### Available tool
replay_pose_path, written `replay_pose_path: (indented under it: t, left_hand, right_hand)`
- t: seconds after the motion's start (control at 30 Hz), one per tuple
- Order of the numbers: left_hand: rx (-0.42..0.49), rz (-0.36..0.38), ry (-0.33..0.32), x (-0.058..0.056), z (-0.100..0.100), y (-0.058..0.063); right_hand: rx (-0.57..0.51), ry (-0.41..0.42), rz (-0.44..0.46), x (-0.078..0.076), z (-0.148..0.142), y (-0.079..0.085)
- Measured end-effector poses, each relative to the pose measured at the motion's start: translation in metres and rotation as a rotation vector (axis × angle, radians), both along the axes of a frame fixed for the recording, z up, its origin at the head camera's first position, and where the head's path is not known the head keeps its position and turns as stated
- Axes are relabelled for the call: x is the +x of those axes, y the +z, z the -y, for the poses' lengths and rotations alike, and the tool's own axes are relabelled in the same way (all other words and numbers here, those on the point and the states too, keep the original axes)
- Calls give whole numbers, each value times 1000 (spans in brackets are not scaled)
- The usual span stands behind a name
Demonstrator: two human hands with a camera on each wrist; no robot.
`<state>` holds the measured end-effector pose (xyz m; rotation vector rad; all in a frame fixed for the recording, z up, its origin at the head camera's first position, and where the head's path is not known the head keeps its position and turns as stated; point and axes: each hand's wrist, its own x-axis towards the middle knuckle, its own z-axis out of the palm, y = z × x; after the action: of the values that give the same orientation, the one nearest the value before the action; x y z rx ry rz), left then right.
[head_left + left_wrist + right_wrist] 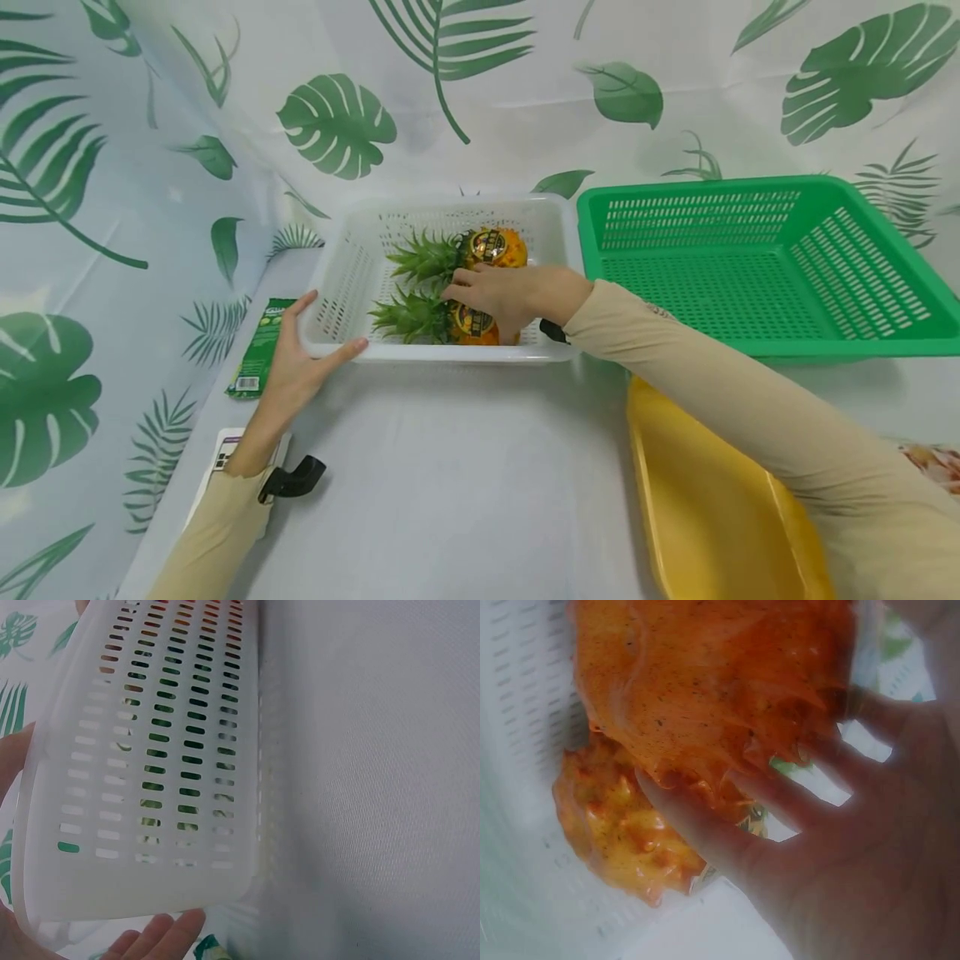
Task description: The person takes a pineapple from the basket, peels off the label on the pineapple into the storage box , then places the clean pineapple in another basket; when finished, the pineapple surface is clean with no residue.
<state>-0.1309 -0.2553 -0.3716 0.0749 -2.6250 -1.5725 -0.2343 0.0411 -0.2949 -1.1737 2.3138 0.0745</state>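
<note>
Two orange pineapples with leafy green crowns and dark round labels lie side by side in a white slotted basket [450,353]. Over the nearer pineapple [474,323] is my right hand [502,292], its fingers reaching across the top between the two fruits and its thumb down the near side. The right wrist view shows the fingers spread along the bumpy skin of this pineapple [720,682], with the farther pineapple [622,825] beyond. My left hand [296,367] grips the basket's near left corner, thumb on the front rim and fingers around the outside.
Right of the white basket stands a green slotted basket [697,292]. A yellow tub [705,500] sits in front of it, partly under my right forearm. On the left lie a green packet [260,350] and a white card-like item [225,442], partly covered by my left wrist.
</note>
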Motion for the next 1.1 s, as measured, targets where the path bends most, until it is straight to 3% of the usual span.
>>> replay_pose_path:
  t: [0.7, 0.9, 1.1]
  left_hand:
    - [16, -14, -9, 1, -4, -1]
    - [10, -13, -5, 1, -2, -2]
    - [9, -16, 2, 1, -2, -3]
  right_hand:
    - [-103, 68, -67, -1, -14, 9]
    - [-146, 82, -108, 1, -20, 22]
    - [-220, 86, -182, 4, -31, 48]
